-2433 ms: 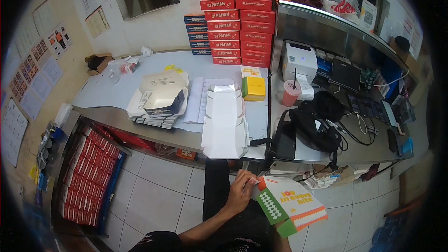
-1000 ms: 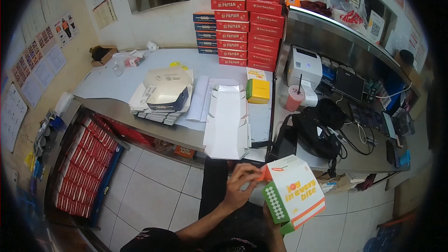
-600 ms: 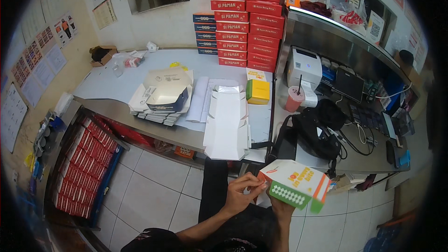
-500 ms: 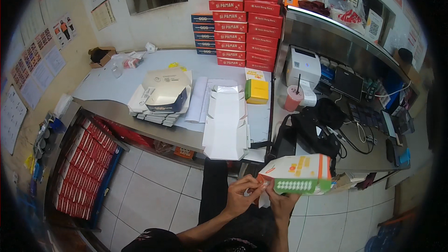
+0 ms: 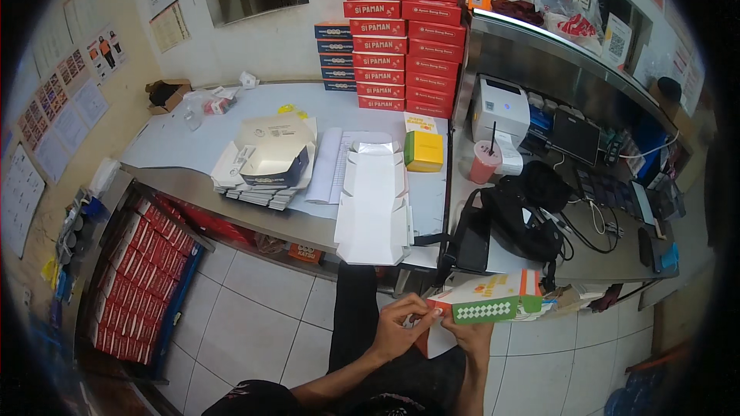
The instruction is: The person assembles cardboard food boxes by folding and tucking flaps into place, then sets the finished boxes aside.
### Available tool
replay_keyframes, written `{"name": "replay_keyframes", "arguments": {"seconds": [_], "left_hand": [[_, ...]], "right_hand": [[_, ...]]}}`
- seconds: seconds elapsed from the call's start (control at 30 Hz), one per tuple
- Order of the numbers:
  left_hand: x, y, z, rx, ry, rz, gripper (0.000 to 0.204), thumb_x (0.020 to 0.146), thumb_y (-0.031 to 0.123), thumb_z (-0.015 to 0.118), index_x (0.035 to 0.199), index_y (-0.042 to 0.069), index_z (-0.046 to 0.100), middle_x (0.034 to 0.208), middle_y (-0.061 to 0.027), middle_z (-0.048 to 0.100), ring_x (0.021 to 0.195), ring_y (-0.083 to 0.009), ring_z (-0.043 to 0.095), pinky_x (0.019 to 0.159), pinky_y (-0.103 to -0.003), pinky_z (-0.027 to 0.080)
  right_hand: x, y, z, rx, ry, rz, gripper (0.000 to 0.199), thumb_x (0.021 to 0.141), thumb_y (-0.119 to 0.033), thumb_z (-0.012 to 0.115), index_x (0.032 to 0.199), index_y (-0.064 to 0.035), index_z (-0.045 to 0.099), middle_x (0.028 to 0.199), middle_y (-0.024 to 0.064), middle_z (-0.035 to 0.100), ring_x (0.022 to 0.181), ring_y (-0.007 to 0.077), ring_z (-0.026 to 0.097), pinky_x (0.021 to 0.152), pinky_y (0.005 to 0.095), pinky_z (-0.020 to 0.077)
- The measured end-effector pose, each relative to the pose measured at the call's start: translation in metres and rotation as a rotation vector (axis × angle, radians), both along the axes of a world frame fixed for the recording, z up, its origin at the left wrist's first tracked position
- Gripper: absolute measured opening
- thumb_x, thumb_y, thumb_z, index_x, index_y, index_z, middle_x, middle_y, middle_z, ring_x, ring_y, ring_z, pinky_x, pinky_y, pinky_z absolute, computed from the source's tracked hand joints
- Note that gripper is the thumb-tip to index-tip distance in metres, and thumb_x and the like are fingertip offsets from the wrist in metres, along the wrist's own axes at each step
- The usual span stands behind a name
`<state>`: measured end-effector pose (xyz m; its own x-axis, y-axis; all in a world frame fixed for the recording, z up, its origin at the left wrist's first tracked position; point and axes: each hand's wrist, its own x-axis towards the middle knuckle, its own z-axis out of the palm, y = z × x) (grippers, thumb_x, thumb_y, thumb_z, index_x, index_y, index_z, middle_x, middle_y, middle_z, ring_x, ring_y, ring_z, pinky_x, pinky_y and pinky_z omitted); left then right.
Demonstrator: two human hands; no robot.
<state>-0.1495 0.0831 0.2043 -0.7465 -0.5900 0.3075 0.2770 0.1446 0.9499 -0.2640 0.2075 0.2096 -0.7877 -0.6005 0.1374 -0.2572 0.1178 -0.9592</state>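
A partly folded cardboard food box, white, green and orange with a diamond pattern on its green side, is held over my lap, below the counter's front edge. My left hand pinches the orange end of the box with thumb and fingers. Just right of it, my right hand grips the same end from below, its fingertips partly hidden by the carton. An orange and white flap hangs beneath both hands. On the counter ahead lies a stack of flat white box blanks, unfolded with their plain side up.
A yellow and green box stands beside the blanks. To the left, a blue-and-white open box rests on more flat cartons. Red boxes are stacked high behind. A pink drink, printer and black bag occupy the right counter.
The box has tipped and dropped slightly, so its white face looks narrower. More of the orange and white flap shows below my hands, which stay at the same end.
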Motion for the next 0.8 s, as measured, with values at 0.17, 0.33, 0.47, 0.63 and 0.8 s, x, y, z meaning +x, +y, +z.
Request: {"name": "replay_keyframes", "arguments": {"seconds": [0.17, 0.33, 0.47, 0.63, 0.8], "left_hand": [[-0.002, 0.006, -0.009, 0.065, 0.050, 0.052, 0.002, 0.088, -0.002, 0.071, 0.089, -0.004, 0.072, 0.087, -0.0061, 0.063, 0.075, -0.0071, 0.056, 0.060, -0.022, 0.043], [-0.003, -0.004, 0.001, -0.073, 0.044, 0.081, 0.004, 0.087, -0.002, 0.072, 0.090, -0.003, 0.072, 0.085, -0.0064, 0.065, 0.075, -0.0082, 0.057, 0.062, -0.023, 0.044], [-0.005, -0.003, 0.003, -0.120, -0.011, 0.063, 0.004, 0.086, -0.003, 0.072, 0.089, -0.004, 0.072, 0.082, -0.0061, 0.065, 0.074, -0.0094, 0.057, 0.063, -0.024, 0.043], [-0.003, 0.000, -0.002, -0.101, 0.027, 0.204, 0.004, 0.084, -0.006, 0.070, 0.089, -0.005, 0.070, 0.081, -0.0065, 0.064, 0.075, -0.0114, 0.058, 0.063, -0.025, 0.043], [-0.002, 0.005, 0.008, -0.215, -0.037, 0.339, 0.007, 0.084, -0.007, 0.069, 0.091, -0.005, 0.069, 0.087, -0.0098, 0.064, 0.078, -0.0156, 0.061, 0.067, -0.027, 0.048]], "right_hand": [[0.009, -0.011, -0.019, -0.193, 0.008, -0.166, 0.032, 0.072, -0.007, 0.085, 0.096, 0.0030, 0.067, 0.094, 0.0056, 0.066, 0.085, 0.0142, 0.064, 0.075, 0.0298, 0.0535], [0.016, -0.014, -0.004, -0.181, -0.025, -0.202, 0.026, 0.072, 0.000, 0.082, 0.093, 0.0008, 0.068, 0.092, 0.0062, 0.067, 0.083, 0.0155, 0.063, 0.078, 0.0308, 0.0513], [0.021, -0.006, -0.021, 0.011, 0.374, -0.160, 0.030, 0.075, -0.011, 0.082, 0.102, -0.0034, 0.070, 0.102, 0.0092, 0.068, 0.094, 0.0264, 0.065, 0.088, 0.0392, 0.0491], [0.030, -0.012, -0.018, -0.144, 0.406, -0.104, 0.027, 0.081, -0.015, 0.077, 0.105, -0.0037, 0.070, 0.107, 0.0129, 0.068, 0.098, 0.0325, 0.065, 0.087, 0.0435, 0.0495], [0.040, -0.012, -0.027, 0.158, 0.797, -0.056, 0.022, 0.089, -0.006, 0.068, 0.111, -0.0022, 0.068, 0.106, 0.0103, 0.070, 0.094, 0.0231, 0.067, 0.085, 0.0367, 0.0511]]}}
